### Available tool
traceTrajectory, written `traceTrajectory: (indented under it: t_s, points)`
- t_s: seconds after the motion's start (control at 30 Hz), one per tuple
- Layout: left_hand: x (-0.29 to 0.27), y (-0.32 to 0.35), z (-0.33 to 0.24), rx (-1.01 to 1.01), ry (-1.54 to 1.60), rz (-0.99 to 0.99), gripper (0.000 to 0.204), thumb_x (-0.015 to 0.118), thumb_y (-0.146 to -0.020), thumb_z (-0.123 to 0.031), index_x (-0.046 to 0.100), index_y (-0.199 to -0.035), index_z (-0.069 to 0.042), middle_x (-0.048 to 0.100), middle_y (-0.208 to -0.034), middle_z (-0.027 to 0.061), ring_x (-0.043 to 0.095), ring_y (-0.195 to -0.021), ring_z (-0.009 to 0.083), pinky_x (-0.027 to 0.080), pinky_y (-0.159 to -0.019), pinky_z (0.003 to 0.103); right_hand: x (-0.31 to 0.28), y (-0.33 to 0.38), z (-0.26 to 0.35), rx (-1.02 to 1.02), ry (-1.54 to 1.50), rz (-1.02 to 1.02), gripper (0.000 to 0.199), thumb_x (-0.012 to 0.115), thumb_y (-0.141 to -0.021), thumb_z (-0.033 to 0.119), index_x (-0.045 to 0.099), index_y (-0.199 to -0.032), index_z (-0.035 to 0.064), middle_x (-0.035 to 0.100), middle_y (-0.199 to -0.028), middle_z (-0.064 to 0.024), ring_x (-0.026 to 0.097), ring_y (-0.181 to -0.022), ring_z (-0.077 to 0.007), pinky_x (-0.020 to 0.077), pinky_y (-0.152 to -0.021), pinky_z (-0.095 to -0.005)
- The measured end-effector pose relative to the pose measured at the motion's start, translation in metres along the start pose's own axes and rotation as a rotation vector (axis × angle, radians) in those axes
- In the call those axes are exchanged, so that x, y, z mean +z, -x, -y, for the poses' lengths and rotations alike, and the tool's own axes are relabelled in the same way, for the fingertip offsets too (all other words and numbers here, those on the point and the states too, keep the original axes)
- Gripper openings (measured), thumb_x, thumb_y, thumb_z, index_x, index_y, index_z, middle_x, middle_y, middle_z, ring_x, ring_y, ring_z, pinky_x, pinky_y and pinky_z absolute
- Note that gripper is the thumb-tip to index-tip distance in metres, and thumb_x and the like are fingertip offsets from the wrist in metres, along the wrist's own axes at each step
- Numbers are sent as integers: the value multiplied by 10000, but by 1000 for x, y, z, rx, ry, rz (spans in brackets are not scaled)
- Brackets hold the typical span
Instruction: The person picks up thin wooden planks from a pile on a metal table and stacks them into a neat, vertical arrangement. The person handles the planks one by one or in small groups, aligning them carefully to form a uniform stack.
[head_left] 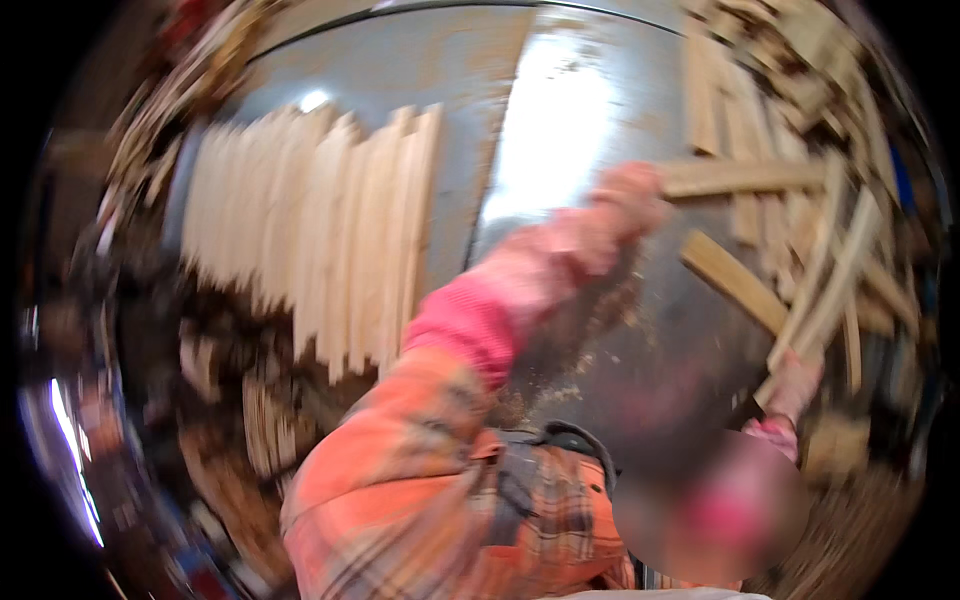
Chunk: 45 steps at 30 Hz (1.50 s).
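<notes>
At the far left, blurred scraps of wood [215, 400] lie heaped below the edge of the metal desk [560, 110]. On the desk's left half, a row of pale wooden slats [320, 230] lies side by side, edges touching, running away from the viewer. Sawdust [590, 330] speckles the shiny surface in the middle. From the lower edge an orange plaid sleeve with a pink cuff [465, 325] stretches up and to the right; its gloved left hand [625, 205] has the fingers wrapped around the near end of a wooden strip [745, 177] lying crosswise. Further right, the gloved right hand [795, 385] grips the lower ends of a few long thin strips [830, 280] that rise steeply. Both bundles touch the loose pile of strips [800, 110] covering the desk's right side.
</notes>
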<state>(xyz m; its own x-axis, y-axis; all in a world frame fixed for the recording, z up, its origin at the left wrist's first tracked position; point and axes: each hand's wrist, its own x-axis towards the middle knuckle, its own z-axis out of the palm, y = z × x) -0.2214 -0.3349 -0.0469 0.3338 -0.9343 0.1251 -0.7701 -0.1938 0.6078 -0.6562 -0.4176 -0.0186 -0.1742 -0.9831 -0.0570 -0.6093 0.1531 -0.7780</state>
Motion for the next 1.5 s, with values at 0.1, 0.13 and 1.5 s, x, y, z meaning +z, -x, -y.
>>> traceTrajectory:
  t_s: [0.1, 0.13, 1.5]
  points:
    - [12, -65, -5, -349, -22, 250, 322, 576, -900, -167, 668, -1161, -3, 663, -1116, 184, 675, -1036, 326, 561, -930, 414, 56, -100, -16, 12, 64, 259, 682, 782, -834, 168, 491, -1416, -36, 667, -1247, -204, 665, -1104, -336, 527, -963, -420]
    - [16, -85, -1, -330, -101, 278, 454, 628, -874, -173, 615, -1292, 4, 617, -1265, 205, 618, -1180, 328, 522, -1011, 448, 84, -126, -24, -25, 268, 304, 736, 799, -812, 212, 472, -1421, -40, 662, -1255, -232, 668, -1119, -362, 526, -973, -434]
    - [-98, 207, 186, -372, -379, -292, 693, 754, -812, -255, 548, -1411, 26, 545, -1434, 269, 494, -1349, 430, 392, -1152, 500, 309, 162, 222, -469, 457, 1051, 756, 728, -869, 520, 564, -1401, 9, 617, -1358, -253, 578, -1288, -412, 485, -1081, -456]
